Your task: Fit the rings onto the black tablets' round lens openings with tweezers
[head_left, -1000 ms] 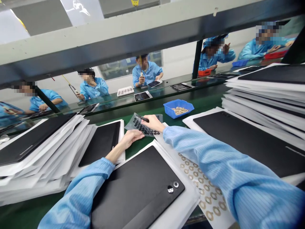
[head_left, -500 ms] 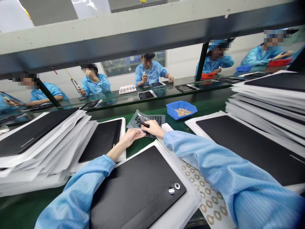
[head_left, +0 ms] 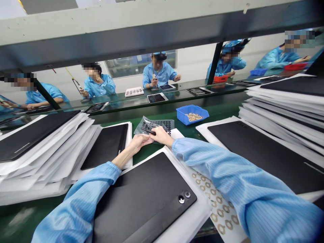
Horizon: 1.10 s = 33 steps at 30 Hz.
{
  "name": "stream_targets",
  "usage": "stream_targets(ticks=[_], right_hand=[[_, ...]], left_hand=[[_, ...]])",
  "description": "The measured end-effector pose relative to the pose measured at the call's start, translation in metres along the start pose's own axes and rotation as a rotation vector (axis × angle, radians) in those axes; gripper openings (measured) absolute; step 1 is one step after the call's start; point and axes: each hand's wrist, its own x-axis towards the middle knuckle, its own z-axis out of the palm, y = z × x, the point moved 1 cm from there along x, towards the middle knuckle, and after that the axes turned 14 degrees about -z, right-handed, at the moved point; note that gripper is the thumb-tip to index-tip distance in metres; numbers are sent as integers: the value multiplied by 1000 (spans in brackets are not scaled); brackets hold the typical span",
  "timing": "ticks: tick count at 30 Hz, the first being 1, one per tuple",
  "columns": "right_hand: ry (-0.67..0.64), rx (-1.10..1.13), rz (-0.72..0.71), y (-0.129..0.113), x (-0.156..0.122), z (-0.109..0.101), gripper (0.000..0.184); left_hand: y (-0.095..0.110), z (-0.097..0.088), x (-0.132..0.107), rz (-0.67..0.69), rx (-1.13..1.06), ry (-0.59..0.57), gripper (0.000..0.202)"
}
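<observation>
My right hand (head_left: 160,134) is closed on black tweezers (head_left: 148,131), whose tips rest on a clear sheet of small black ring stickers (head_left: 162,125) lying on the green belt. My left hand (head_left: 138,141) lies beside it with fingers stretched toward the sheet's near edge, touching the right hand. Below my arms is a black panel (head_left: 144,199) on white wrapping, with two round metal parts (head_left: 184,196) near its right corner. A white sheet of tan ring stickers (head_left: 217,209) lies to the right of that panel.
A blue tray (head_left: 192,114) of small tan parts stands beyond the sticker sheet. Stacks of black panels in white wrapping rise at left (head_left: 37,152) and right (head_left: 286,101). A grey beam (head_left: 152,30) crosses overhead. Several people in blue coats work across the belt.
Both hands drew slightly nearer to me and closer together at the sheet's near edge; the tweezers' tips slid back from the sheet's middle. The view shifted a little.
</observation>
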Motion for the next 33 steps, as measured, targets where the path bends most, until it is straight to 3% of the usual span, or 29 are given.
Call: stream_targets(ticks=[10,16,20,23,26,29,33], right_hand=[[51,178,141,10,-2,4,29],[32,366,241,20,-1,7,30],[-10,486,257,12,1,-9,23],[-46,556,235,-4,3,-33,21],[-94,602,235,-26,-1,-59,26],[-130,612,285,-50,-24,-79,26],[-178,548,309,-78,-88,-88,18]], left_hand=[[0,0,-2,54,129,6,28],[3,-2,-16,-7,423,39,29],[11,-13,-36,-83,719,89,26],[19,-19,-58,-88,952,128,38],[17,-13,-86,53,1126,183,47],[-5,6,-114,291,1190,196,40],[-45,31,-136,656,1314,-72,31]])
